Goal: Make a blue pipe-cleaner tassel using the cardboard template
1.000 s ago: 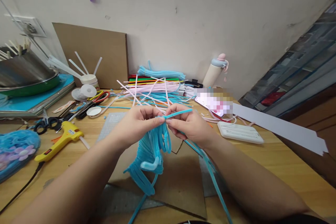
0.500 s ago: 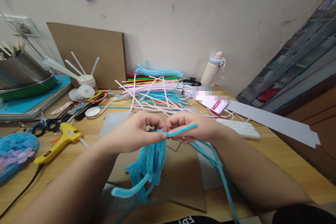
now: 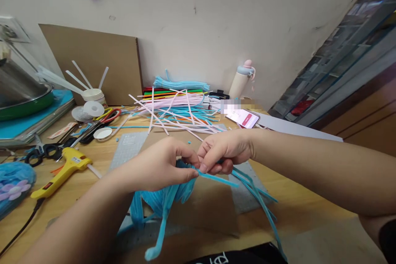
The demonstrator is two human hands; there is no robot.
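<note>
A blue pipe-cleaner piece (image 3: 170, 198) made of looped strands hangs under my left hand (image 3: 173, 161), whose thumb and fingers pinch its upper edge. One thick strand dangles from it toward the bottom. My right hand (image 3: 219, 154) touches the left fingertips and pinches a thin blue strand (image 3: 219, 179) that points right and slightly down. More long blue strands (image 3: 256, 194) trail below the right hand. Under both hands lies a brown cardboard sheet (image 3: 210, 210) on a grey cutting mat (image 3: 125, 150).
Loose pipe cleaners (image 3: 176, 105) are piled at the back, beside a phone (image 3: 243, 117) and a bottle (image 3: 241, 80). On the left are a yellow glue gun (image 3: 63, 173), scissors (image 3: 43, 152), a paper cup (image 3: 93, 95) and a metal pot (image 3: 18, 78).
My right hand has turned over, its thumb now on the strand, which has swung from pointing up-right to down-right. The looped blue piece has shifted left and its dangling end hangs lower. The view has shifted.
</note>
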